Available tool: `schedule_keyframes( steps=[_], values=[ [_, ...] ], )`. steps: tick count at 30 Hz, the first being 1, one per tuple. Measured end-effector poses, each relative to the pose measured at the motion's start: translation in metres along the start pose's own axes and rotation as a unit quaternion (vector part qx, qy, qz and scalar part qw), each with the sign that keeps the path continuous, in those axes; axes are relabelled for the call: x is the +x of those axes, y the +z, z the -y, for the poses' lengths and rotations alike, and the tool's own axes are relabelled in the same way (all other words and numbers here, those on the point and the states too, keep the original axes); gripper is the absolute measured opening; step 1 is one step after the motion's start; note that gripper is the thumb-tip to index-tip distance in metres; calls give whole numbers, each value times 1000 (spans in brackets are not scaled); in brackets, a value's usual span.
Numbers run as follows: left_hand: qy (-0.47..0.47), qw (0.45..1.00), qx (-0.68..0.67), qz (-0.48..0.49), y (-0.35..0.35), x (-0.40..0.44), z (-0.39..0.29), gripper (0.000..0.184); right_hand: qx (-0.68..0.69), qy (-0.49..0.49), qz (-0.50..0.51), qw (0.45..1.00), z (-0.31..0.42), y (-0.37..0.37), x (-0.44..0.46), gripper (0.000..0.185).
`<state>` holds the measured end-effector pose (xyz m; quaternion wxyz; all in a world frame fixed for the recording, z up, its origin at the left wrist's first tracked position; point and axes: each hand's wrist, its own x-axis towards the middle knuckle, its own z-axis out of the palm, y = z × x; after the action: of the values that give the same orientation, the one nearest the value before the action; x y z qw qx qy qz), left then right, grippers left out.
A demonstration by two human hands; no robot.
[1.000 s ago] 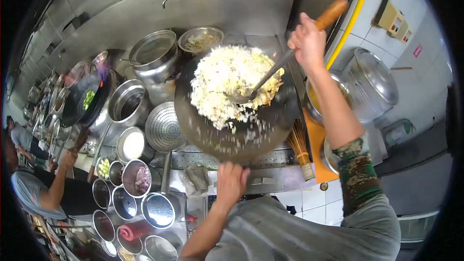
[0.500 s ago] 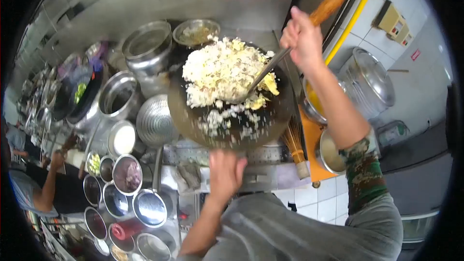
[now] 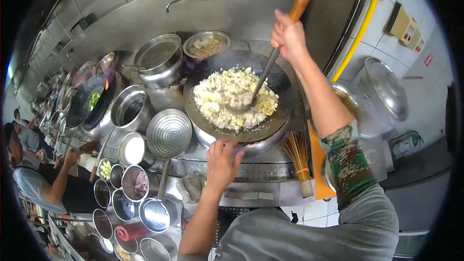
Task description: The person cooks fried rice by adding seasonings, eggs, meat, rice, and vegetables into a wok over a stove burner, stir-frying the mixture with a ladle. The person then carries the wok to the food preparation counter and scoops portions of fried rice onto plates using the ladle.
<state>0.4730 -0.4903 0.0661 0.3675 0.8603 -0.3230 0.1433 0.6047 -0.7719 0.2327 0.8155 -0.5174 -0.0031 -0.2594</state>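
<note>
My right hand (image 3: 289,36) is wrapped round a long-handled ladle (image 3: 269,65) with a wooden grip end. The ladle's bowl lies in a heap of fried rice with egg (image 3: 220,89), which fills the middle of a dark wok (image 3: 285,110). At the wok's near rim is my left hand (image 3: 221,164), its fingers apart and the thumb spread to the right. Whether its fingertips touch the rim, I cannot tell. The wok sits tilted a little toward me on the burner, with faint steam above it.
Left of the wok are a perforated strainer (image 3: 169,133), a lidded pot (image 3: 158,58) and several metal ingredient containers. A bowl of food (image 3: 207,44) stands behind it. A bamboo brush (image 3: 297,159) lies at right. Another person (image 3: 48,183) works at far left.
The wok has come down onto the burner, and the tossed rice has settled in it. My left hand's fingers have loosened at the rim. The ladle stays in my right hand, now more upright.
</note>
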Motion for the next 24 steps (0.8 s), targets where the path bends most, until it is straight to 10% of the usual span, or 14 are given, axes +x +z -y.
schedule_keyframes(
  steps=[14,19,24],
  values=[
    [-6,1000,12,17,-27,-2,-59,14,-72,123,-29,989,40,39,-31,28],
    [-25,998,46,18,23,-71,-9,13,-104,-81,-82,988,24,49,-75,35],
    [43,999,4,24,-41,-72,-42,12,-86,-70,-97,989,39,32,-83,42]
  ],
)
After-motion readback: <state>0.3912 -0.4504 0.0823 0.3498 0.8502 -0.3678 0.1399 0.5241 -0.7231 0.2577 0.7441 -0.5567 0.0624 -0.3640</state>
